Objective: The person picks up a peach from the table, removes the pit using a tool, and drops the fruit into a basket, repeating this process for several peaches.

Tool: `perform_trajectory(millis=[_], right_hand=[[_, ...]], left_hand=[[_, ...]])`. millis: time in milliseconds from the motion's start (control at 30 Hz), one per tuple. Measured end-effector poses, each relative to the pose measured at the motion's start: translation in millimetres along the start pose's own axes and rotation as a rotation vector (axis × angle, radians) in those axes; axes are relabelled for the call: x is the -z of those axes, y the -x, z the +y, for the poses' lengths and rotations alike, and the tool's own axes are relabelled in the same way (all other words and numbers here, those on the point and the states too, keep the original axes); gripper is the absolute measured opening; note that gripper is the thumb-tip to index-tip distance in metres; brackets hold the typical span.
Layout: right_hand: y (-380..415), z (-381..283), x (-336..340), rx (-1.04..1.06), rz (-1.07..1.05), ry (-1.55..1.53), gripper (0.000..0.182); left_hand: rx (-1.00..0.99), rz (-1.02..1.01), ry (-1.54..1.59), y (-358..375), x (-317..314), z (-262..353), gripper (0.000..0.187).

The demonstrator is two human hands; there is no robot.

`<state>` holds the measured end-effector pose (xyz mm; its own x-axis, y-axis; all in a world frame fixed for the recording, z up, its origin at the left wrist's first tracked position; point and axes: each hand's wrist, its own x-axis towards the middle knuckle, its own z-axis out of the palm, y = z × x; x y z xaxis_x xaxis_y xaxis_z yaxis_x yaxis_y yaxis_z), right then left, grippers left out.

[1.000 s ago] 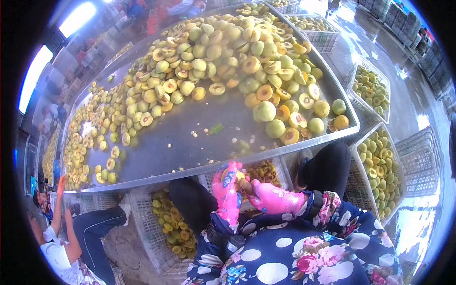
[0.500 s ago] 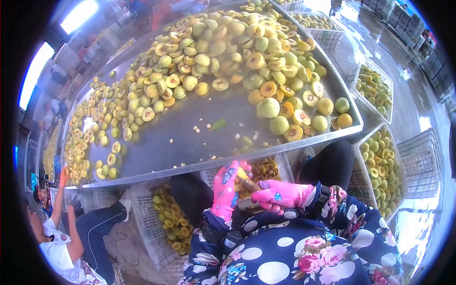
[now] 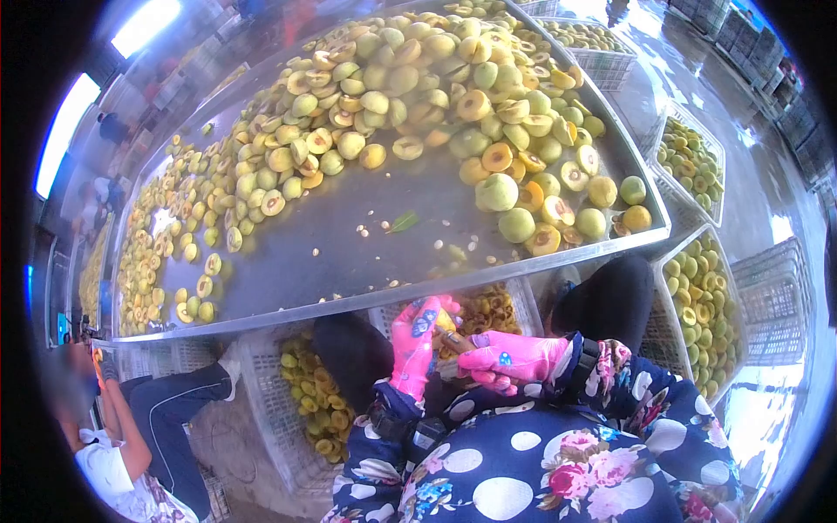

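My left hand (image 3: 415,345), in a pink patterned glove, is closed on a yellow fruit piece (image 3: 445,320) below the tray's front edge. Beside it, my right hand (image 3: 514,357), also gloved in pink, grips a small tool with a brown handle (image 3: 457,343); the tool's metal end touches the fruit. Under both hands is a crate of cut fruit pieces (image 3: 490,312). Ahead stands a large metal tray (image 3: 349,222) with a heap of green-yellow fruit (image 3: 401,83), many of them halved, and a green leaf (image 3: 403,222) among small pale kernels.
Fruit-filled crates stand at the right (image 3: 702,301), the upper right (image 3: 691,161) and left of my legs (image 3: 316,405). Empty-looking stacked crates (image 3: 767,301) are farther right. A co-worker (image 3: 131,449) sits at the lower left. My knees are under the tray's edge.
The co-worker's raised arm has come down from the tray's edge toward their body. My hands stay nearly in place, the tool still against the fruit. The view has shifted slightly.
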<state>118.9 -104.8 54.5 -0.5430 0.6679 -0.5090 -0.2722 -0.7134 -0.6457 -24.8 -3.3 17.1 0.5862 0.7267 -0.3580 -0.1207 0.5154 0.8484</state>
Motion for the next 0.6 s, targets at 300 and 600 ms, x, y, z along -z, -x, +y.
perform_trajectory(millis=[300,600], right_hand=[[3.2,-4.0,6.5,-0.025,0.011,-0.009,0.031],[-4.0,4.1,-5.3,0.115,-0.031,-0.426,0.023]], left_hand=[[0.11,-0.023,0.181,-0.7,0.5,0.1,0.03],[-0.218,0.228,0.263,-7.4,-21.3,-10.5,0.039]])
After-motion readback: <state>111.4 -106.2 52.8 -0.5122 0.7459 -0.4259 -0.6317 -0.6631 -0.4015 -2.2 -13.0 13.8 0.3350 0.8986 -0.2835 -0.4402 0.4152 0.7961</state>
